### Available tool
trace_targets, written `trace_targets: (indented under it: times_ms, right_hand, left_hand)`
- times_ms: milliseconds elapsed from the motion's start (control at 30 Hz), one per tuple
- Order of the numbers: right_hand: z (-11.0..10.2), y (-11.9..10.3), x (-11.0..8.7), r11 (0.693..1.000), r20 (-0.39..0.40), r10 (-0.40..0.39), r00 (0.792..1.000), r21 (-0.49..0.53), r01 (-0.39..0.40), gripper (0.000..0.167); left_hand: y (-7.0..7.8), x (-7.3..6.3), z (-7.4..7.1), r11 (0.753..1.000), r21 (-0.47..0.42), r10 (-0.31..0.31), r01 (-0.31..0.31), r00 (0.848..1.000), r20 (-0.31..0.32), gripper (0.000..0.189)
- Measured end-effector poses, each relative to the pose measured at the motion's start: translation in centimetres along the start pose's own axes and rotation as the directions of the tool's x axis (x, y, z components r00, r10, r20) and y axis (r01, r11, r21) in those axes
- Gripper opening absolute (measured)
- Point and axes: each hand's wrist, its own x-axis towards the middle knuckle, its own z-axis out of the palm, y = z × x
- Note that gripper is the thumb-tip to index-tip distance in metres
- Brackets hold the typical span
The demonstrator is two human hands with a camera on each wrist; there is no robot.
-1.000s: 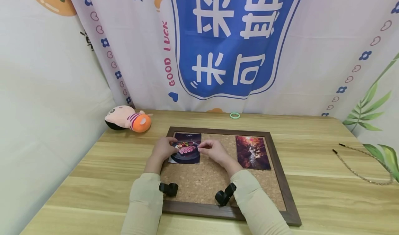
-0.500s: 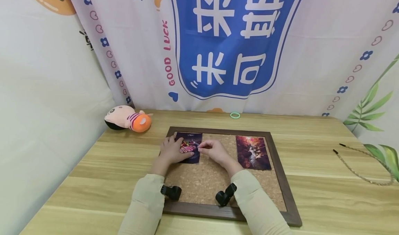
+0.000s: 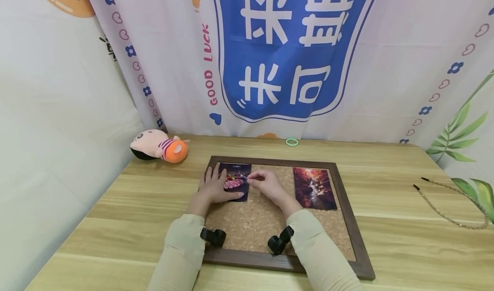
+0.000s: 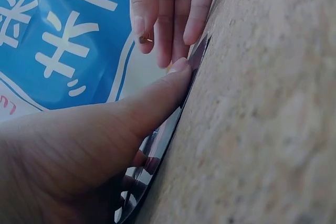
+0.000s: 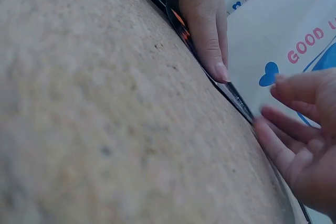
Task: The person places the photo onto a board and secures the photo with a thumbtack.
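Note:
On a cork board [image 3: 266, 226] lies a dark photo of food on a plate [image 3: 234, 172], near the top left corner. My left hand [image 3: 213, 190] rests on its left part with fingers spread and thumb along the lower side, covering part of it. My right hand [image 3: 269, 189] is at the photo's right edge, thumb and forefinger together. In the left wrist view a tiny brownish-gold pin [image 4: 145, 40] shows at the right hand's fingertips; most of it is hidden. A second photo, a stream among autumn trees [image 3: 314, 189], lies at the board's upper right.
The board's dark wooden frame [image 3: 266, 261] sits on a wood-grain table [image 3: 115, 222]. A plush doll [image 3: 159, 146] lies at the back left, and a green ring [image 3: 292, 142] at the back edge. A braided cord [image 3: 451, 216] curves on the right. A printed curtain [image 3: 185, 68] hangs behind.
My left hand has gone from the photo's left edge to lying spread over it, further right. The photo has shifted slightly right. My right hand stays near the photo's right edge, its fingers slightly changed.

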Motion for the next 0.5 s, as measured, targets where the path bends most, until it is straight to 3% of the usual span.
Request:
trace_targets:
  times_ms: [133,500]
  right_hand:
    - [0.06,1.0,0.57,1.0,-0.031,0.001,1.0,-0.01,-0.001,0.015]
    - [0.04,0.94,0.46,1.0,-0.009,-0.009,1.0,-0.018,0.009,0.015]
  left_hand:
    - [0.07,-0.07,0.14,1.0,0.006,-0.009,0.009,1.0,0.012,0.103]
    - [0.38,-0.24,0.05,1.0,-0.006,-0.028,0.028,0.999,0.044,0.103]
